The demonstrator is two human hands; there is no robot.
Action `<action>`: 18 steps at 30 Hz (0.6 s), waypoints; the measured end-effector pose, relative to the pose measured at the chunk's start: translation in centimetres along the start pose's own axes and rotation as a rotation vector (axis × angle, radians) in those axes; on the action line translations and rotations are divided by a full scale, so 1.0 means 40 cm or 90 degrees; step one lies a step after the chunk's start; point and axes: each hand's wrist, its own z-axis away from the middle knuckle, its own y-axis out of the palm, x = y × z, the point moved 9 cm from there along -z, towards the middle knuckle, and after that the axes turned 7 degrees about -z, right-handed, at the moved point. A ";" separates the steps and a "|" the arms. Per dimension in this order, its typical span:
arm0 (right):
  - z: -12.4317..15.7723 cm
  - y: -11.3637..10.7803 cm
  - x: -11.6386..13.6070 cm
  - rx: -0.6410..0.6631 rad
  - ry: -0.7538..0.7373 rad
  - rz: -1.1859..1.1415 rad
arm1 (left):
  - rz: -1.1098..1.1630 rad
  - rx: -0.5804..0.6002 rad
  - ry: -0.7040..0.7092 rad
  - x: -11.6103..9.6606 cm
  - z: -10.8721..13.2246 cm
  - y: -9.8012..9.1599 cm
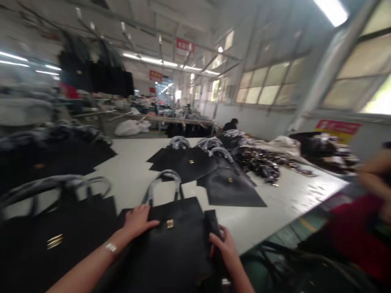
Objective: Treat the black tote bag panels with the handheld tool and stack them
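Left hand (137, 221) lay open and flat on the top edge of a black tote (171, 244), fingers spread just left of its gold clasp (170, 224), pressing rather than gripping. Right hand (221, 246) was clenched on a dark upright strip (212, 224) at the tote's side edge (the head view can't settle whether the strip was part of the tote or a separate piece). The tote lay flat between the hands, its body running down out of frame and its grey-wrapped handles (161, 181) arching away ahead of them. Step in hand looked like edge work on this one tote: one hand steadying, the other on the side. Next move would call for the left hand to pin the tote so it didn't slide while the right hand worked the strip. Another black tote (45, 240) lay just left of the left hand. More totes (186, 165) sat ahead of the hands on a white table (293, 195), with a heap of dark parts (259, 162) farther ahead, right of the right hand. Well right of the right hand, a co-worker's forearm (374, 175) and red garment (351, 228) blurred at the frame edge.
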 end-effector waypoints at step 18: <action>-0.006 -0.025 -0.002 -0.025 0.004 0.027 | -0.005 0.038 0.113 0.008 -0.088 0.050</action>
